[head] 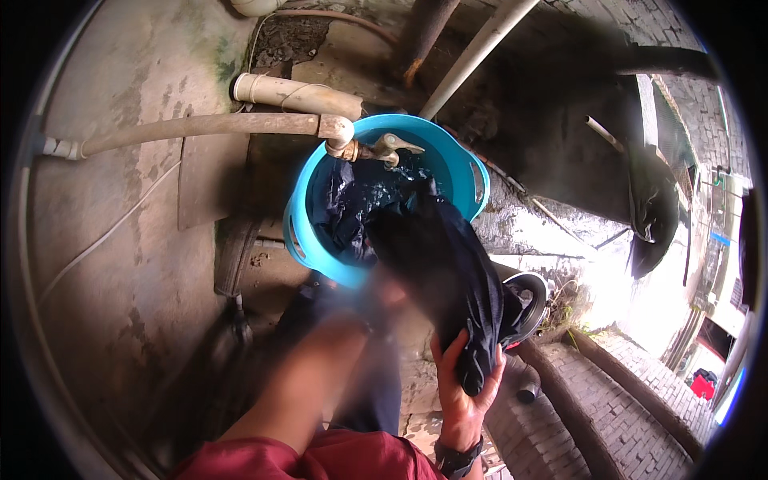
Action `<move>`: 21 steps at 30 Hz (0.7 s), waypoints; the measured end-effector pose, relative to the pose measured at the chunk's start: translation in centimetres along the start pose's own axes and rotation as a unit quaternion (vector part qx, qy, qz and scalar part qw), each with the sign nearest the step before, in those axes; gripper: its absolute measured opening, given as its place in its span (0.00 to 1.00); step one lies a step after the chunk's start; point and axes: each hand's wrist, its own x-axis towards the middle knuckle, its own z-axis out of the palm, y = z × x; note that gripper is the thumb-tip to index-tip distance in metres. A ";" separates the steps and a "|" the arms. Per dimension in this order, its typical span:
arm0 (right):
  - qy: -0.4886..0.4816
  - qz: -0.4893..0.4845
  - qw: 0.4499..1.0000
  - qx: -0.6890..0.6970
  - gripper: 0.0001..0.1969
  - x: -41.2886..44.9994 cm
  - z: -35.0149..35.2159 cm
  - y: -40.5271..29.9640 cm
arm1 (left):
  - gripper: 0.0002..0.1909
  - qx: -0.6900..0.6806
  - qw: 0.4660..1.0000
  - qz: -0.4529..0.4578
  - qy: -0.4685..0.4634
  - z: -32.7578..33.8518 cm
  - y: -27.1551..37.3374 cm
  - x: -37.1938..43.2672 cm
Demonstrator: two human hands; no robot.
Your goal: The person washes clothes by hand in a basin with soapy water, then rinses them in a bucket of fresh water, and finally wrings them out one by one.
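A length of dark wet cloth (474, 270) runs from the blue plastic tub (465, 174) towards my body. Its lower end lies in my right hand (465, 372), with the thumb and fingers wrapped round it. Lens blur covers my left hand (393, 291), which is at the tub's near rim against the cloth; its fingers cannot be made out. More dark cloth (339, 198) sits soaking in the tub's water. Above the tub hangs a lever tap (393, 147), with rippled water under its spout.
An old pipe (204, 129) feeds the tap from the stained wall (120, 240) on the left. Right of the cloth stands a round-rimmed container (537, 303) with dark cloth at it. A slanting pale pole (474, 60) rises behind the tub. Brick paving (606, 384) lies at right.
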 end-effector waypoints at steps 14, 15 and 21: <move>-0.263 -0.333 0.333 -0.842 0.18 12.9 1.2 -3.8 | 0.13 0.001 0.985 -0.064 0.162 -4.3 4.9 6.9; -0.287 -0.345 0.246 -0.859 0.19 13.1 2.4 -2.8 | 0.14 0.056 0.986 -0.021 0.153 -4.8 4.5 7.3; -0.308 -0.269 0.050 -0.911 0.19 16.4 3.4 -1.2 | 0.18 0.529 0.840 -0.085 0.081 -4.7 8.2 8.6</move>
